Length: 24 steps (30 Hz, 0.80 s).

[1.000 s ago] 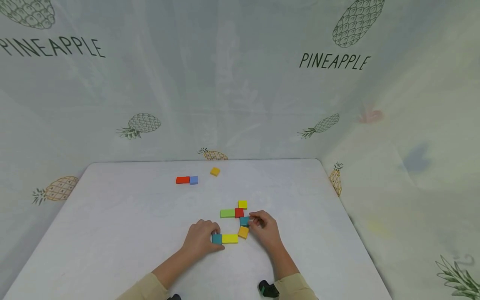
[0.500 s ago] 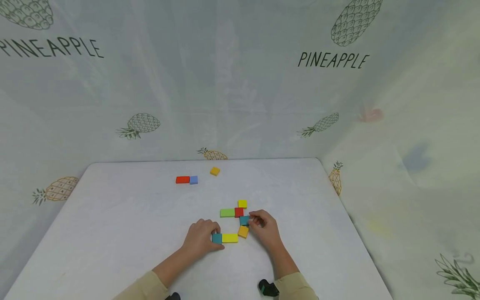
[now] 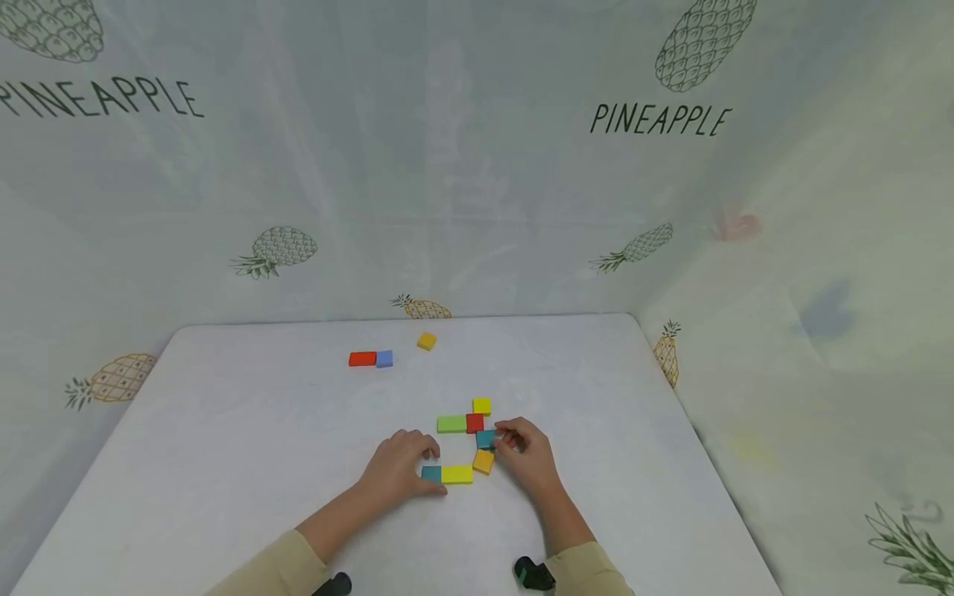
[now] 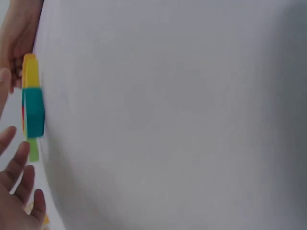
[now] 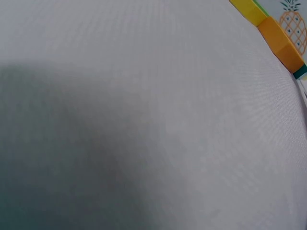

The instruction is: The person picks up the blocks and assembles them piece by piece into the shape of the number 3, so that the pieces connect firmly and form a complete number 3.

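Observation:
Small coloured blocks form an angled chain on the white table. At the near left end is a teal block [image 3: 431, 474], beside a long yellow block [image 3: 457, 474]. My left hand [image 3: 395, 469] is spread around that teal block, its fingers raised off the far side and its thumb low at the near side. In the left wrist view its fingers [image 4: 18, 160] stand apart from the teal block [image 4: 34, 112]. My right hand [image 3: 527, 455] has curled fingers, with thumb and index at the right end of a second teal block [image 3: 485, 439]. An orange block [image 3: 483, 462] sits just below.
A red block [image 3: 474, 423], a green block [image 3: 451, 425] and a small yellow block [image 3: 482, 406] continue the chain. Farther back lie a long red block [image 3: 362, 358], a blue block [image 3: 384, 358] and another orange block [image 3: 426, 341]. A pineapple-print curtain [image 3: 477, 190] stands behind the table.
My left hand has loosened from the near teal block: its fingers have lifted away and the wrist has shifted slightly left. My right hand and the blocks have stayed in place.

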{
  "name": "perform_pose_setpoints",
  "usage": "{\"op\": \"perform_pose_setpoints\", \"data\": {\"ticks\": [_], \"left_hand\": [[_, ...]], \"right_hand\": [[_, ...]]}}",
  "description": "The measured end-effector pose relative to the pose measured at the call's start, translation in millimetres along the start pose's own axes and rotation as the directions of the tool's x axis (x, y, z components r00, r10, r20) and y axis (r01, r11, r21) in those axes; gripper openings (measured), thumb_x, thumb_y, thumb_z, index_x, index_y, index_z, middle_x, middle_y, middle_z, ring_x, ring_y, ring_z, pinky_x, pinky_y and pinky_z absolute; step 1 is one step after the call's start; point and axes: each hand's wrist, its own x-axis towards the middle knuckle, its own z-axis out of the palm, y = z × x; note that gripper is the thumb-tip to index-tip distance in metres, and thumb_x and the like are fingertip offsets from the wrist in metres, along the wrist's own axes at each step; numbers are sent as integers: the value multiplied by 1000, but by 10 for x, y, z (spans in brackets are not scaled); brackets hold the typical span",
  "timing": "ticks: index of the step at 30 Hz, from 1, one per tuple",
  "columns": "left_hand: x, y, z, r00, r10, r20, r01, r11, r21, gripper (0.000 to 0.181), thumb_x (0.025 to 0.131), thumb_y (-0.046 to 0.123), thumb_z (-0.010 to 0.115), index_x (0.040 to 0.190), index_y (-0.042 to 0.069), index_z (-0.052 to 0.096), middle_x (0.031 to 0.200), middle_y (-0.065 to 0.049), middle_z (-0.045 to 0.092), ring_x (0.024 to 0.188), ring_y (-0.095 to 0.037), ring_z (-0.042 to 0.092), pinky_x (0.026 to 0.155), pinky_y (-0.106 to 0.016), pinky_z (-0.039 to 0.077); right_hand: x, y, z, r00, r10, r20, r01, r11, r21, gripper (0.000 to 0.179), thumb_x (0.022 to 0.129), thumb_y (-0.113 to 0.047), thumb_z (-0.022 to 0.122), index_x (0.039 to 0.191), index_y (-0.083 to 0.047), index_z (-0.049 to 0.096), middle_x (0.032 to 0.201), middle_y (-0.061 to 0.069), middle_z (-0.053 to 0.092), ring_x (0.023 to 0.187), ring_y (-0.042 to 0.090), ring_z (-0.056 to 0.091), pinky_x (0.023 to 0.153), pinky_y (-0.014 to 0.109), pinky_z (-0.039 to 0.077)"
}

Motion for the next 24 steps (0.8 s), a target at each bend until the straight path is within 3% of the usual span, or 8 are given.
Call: {"op": "perform_pose_setpoints", "data": {"ticks": [11, 17, 24], "left_hand": [[303, -297, -482, 988, -37, -149, 32, 999, -41, 55, 67, 37, 89, 113, 20, 65, 104, 2, 62, 99, -18, 52, 85, -36, 49], [557, -538, -596, 985, -33, -171, 26, 999, -40, 58, 71, 35, 87, 120, 15, 63, 112, -3, 63, 103, -23, 55, 88, -41, 49], [785, -699, -718, 975, -38, -219, 32, 999, -31, 58, 73, 32, 86, 122, 9, 64, 115, -11, 63, 106, -28, 56, 92, -45, 47]], "right_hand": [[-7, 5, 11, 1000, 29, -1, -29, 1000, -3, 19, 87, -9, 73, 105, -13, 72, 86, -9, 61, 77, 14, 55, 71, 24, 49], [-17, -24, -7, 999, 48, 5, -48, 999, -2, 19, 86, -8, 73, 104, -12, 72, 86, -9, 61, 77, 14, 55, 71, 24, 49], [-11, -5, -2, 999, 46, 9, -46, 999, -14, 19, 87, -10, 73, 105, -14, 72, 87, -9, 62, 78, 14, 56, 71, 24, 49]]}}
